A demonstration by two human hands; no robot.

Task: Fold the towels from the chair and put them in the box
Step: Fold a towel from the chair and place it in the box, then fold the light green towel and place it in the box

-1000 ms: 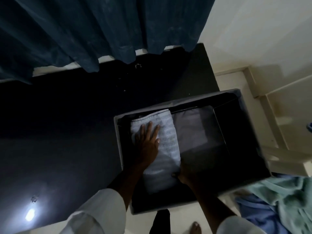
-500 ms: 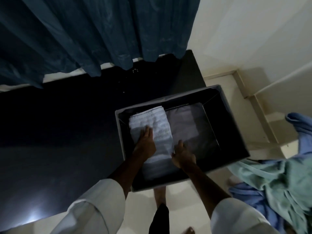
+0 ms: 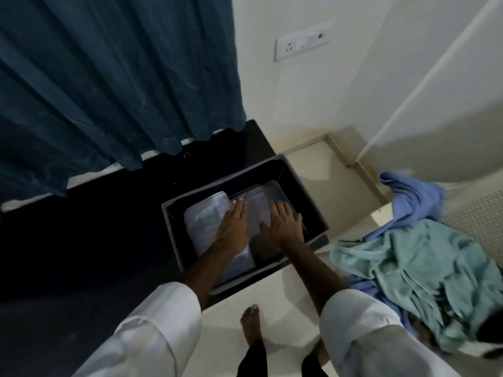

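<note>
A dark box (image 3: 304,183) stands on the floor, partly on a black slab. Inside it, at the left, lies a folded white towel (image 3: 204,219); beside it on the right lies a folded grey towel (image 3: 258,202). My left hand (image 3: 234,229) lies flat, fingers apart, over the white towel's right edge. My right hand (image 3: 283,224) lies flat with spread fingers on the grey towel. A mint-green towel (image 3: 408,270) and a blue towel (image 3: 413,197) lie crumpled in a heap on the chair (image 3: 473,213) at the right.
A dark blue curtain (image 3: 109,85) hangs at the back left over the black slab (image 3: 81,240). A white wall with a socket plate (image 3: 299,44) is behind the box. My bare foot (image 3: 251,322) stands on the pale floor in front of the box.
Both hands have shifted to the right inside the box; the right hand now lies flat on the grey towel. The view has tilted up, showing the wall and more of the chair's towels.
</note>
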